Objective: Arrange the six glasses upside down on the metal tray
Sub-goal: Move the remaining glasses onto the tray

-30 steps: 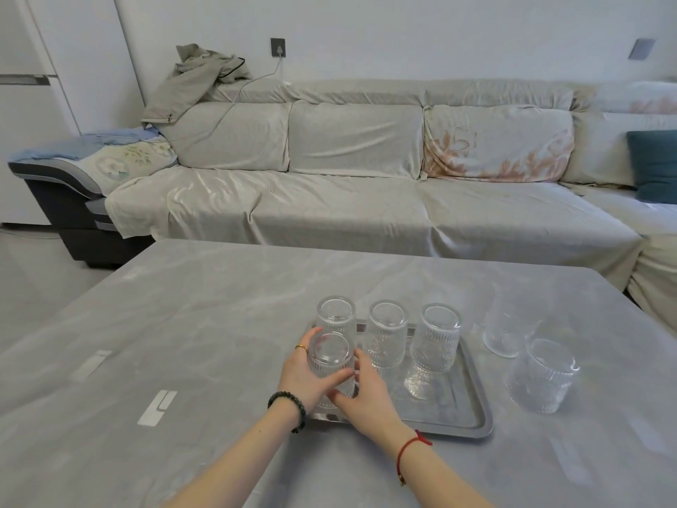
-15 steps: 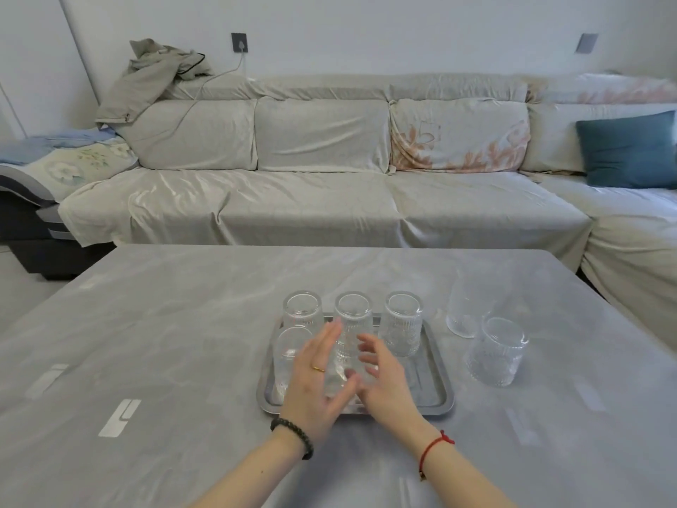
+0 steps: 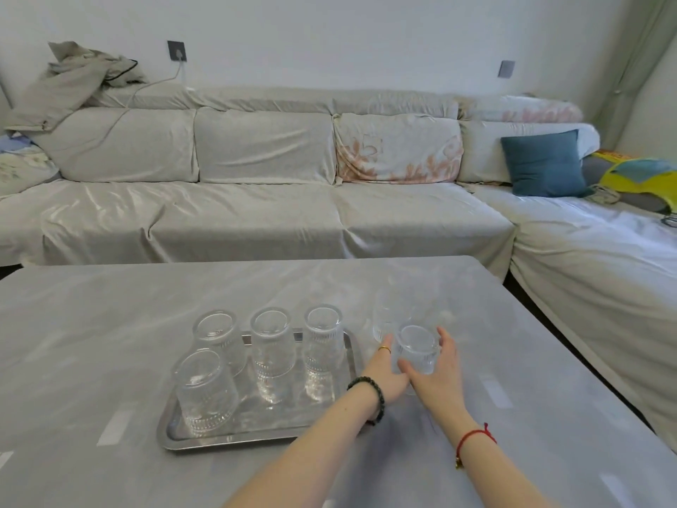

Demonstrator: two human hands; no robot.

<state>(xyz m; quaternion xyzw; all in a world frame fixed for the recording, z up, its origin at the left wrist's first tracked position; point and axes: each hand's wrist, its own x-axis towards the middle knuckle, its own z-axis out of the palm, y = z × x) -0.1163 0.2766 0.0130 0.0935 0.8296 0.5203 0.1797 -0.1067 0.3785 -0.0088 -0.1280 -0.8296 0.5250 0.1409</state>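
Observation:
A metal tray (image 3: pixel 205 439) lies on the grey table. Several ribbed clear glasses stand upside down on it: three in the back row, at the left (image 3: pixel 219 341), the middle (image 3: pixel 273 342) and the right (image 3: pixel 324 339), and one at the front left (image 3: pixel 203 392). To the right of the tray, a fifth glass (image 3: pixel 417 348) stands on the table between my left hand (image 3: pixel 384 372) and my right hand (image 3: pixel 437 375), which cup it from both sides. A sixth glass (image 3: pixel 384 317) stands just behind it, faint against the table.
The grey table (image 3: pixel 110 324) reaches to a far edge in front of a long covered sofa (image 3: pixel 256 214). A blue cushion (image 3: pixel 546 165) and a yellow object (image 3: pixel 644 177) lie at the right. White marks dot the tabletop.
Both hands let go of the front-left glass on the tray and moved right. They now close around the near glass on the table. The camera has swung to the right.

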